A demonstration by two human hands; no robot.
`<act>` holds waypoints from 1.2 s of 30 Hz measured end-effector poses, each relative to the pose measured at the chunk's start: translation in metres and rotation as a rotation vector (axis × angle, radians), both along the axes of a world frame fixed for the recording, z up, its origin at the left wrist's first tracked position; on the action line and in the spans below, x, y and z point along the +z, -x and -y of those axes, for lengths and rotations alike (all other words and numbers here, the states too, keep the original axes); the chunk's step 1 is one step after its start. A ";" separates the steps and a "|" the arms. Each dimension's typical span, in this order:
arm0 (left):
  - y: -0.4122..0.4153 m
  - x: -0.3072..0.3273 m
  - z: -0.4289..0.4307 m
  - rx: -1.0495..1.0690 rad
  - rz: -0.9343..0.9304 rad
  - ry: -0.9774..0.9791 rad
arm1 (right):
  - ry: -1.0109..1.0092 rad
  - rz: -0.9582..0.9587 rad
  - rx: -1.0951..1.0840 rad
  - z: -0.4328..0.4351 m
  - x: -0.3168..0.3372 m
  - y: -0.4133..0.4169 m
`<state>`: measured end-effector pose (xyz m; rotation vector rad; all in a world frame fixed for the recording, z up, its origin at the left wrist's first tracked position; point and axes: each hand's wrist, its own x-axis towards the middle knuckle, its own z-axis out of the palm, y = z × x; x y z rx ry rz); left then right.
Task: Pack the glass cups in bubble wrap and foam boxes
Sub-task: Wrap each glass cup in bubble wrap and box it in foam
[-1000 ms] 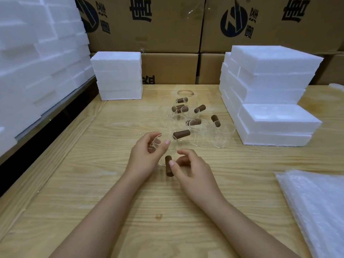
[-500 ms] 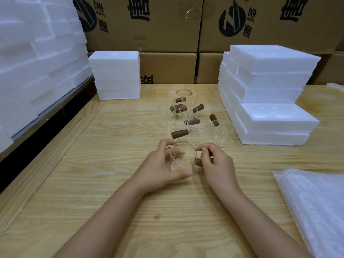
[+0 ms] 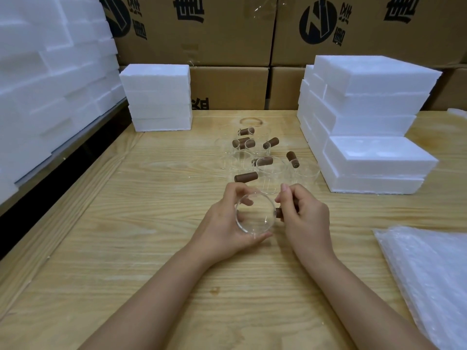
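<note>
Above wooden table (image 3: 151,248), left hand (image 3: 222,231) cradles glass cup (image 3: 255,215), right hand (image 3: 305,221) grips its handle (image 3: 278,212).

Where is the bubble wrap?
In the head view, the bubble wrap lies on the wooden table at its near right, in front of the right stack of foam boxes.

This is a packing station in a warehouse or stockroom. Printed cardboard cartons (image 3: 197,31) are stacked behind a wooden worktable (image 3: 126,223), which carries piles of white foam boxes (image 3: 374,122) and a sheaf of bubble wrap (image 3: 429,274)
</note>
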<state>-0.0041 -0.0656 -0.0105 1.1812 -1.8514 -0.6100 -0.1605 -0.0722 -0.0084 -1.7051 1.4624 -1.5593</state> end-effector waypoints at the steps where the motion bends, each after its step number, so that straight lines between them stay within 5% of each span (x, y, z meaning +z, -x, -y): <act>1: 0.000 0.000 0.000 0.005 0.009 0.016 | 0.005 0.000 0.006 -0.001 0.000 0.000; 9: -0.002 0.000 0.000 0.063 0.020 0.090 | -0.020 0.091 0.009 -0.007 0.006 -0.011; 18: 0.000 -0.004 0.003 0.056 0.097 0.207 | -0.289 0.147 -0.032 -0.012 0.015 -0.019; 26: 0.001 -0.004 0.003 0.064 0.132 0.148 | -0.359 -0.091 -0.062 -0.019 0.015 -0.028; 36: -0.005 0.001 0.004 0.078 -0.004 0.082 | -0.300 -0.282 0.170 -0.020 0.018 -0.014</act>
